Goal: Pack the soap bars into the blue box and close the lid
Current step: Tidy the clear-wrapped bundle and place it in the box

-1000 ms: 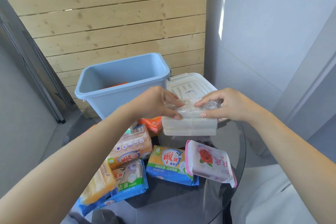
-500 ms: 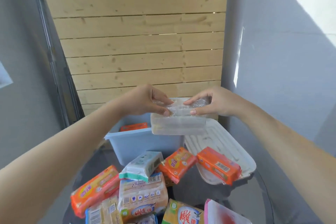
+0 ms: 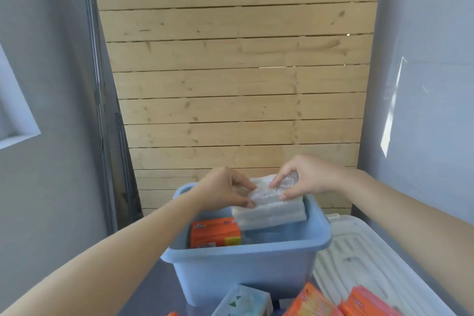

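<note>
Both hands hold one clear-wrapped pack of white soap [image 3: 272,213] over the open blue box [image 3: 246,264]. The left hand [image 3: 225,187] pinches the pack's left end, thumb below and fingers curled on top. The right hand [image 3: 305,177] pinches the right end the same way, fingertips on the crinkled wrap. Each grip is closed on the pack. The pack sits level, its lower half already below the box's rim, toward the back right corner of the box.

Inside the box, at the left, an orange soap bar [image 3: 214,232] lies against the near wall, just beside and lower than the white pack. Whether the two touch cannot be told.

The white lid [image 3: 359,251] lies flat to the right of the box, off it, with its ribbed side up. Two orange bars [image 3: 369,300] rest on the lid's near part at the bottom edge of the view, and another orange bar [image 3: 310,301] lies just left of them. A pale green-and-white bar [image 3: 243,301] lies in front of the box on the table.

Behind the box stands a wall of wooden planks [image 3: 236,72], with grey walls to either side.
</note>
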`<state>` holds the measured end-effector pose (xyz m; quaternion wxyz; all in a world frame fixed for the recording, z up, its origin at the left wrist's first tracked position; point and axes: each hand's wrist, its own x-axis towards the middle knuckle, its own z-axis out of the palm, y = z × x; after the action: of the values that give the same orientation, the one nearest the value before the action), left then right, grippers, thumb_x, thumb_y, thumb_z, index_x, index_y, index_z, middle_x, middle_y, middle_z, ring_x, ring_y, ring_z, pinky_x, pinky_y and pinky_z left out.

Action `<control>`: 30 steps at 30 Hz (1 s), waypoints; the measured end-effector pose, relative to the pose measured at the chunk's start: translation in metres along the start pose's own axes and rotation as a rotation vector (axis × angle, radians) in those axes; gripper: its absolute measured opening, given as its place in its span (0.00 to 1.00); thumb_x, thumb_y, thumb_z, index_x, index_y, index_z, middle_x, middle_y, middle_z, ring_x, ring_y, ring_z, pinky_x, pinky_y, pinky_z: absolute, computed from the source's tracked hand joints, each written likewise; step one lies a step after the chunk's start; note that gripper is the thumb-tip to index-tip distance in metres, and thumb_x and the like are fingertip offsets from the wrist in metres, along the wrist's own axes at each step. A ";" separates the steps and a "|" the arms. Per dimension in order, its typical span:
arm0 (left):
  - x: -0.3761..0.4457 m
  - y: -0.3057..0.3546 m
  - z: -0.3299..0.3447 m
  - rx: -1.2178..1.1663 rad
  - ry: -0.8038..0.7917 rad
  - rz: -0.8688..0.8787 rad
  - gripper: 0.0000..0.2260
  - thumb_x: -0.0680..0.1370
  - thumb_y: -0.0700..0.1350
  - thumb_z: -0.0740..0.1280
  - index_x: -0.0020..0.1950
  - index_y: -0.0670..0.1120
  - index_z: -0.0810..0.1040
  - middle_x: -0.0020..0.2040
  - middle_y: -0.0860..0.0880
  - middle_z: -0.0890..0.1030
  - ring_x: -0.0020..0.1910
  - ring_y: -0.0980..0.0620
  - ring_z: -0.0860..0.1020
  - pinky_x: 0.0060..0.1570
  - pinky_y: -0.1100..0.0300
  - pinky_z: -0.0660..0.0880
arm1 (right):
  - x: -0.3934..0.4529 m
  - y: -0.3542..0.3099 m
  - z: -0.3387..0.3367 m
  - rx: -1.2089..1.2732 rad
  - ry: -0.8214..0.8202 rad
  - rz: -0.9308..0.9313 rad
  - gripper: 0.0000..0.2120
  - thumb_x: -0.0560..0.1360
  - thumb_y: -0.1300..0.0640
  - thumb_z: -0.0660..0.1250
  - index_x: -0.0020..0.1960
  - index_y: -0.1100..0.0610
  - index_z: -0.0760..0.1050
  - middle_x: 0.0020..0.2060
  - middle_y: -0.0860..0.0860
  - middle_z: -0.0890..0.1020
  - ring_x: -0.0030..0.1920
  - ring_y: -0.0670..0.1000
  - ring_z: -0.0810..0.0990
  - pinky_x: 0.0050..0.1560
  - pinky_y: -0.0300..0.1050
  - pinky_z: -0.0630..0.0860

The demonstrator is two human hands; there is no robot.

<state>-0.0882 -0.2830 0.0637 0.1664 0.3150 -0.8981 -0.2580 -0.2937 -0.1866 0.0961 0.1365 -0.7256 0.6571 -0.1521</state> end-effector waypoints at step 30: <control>0.032 -0.031 0.061 0.294 -0.111 -0.087 0.17 0.68 0.52 0.74 0.56 0.53 0.81 0.55 0.51 0.81 0.56 0.51 0.75 0.53 0.55 0.75 | 0.040 0.021 0.070 -0.664 -0.112 0.024 0.14 0.69 0.60 0.70 0.54 0.54 0.78 0.52 0.52 0.80 0.55 0.55 0.76 0.44 0.47 0.69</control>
<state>-0.1253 -0.3030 0.0013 0.0575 0.3597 -0.9195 -0.1475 -0.2815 -0.2289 0.0254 -0.0697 -0.7297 0.6709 0.1122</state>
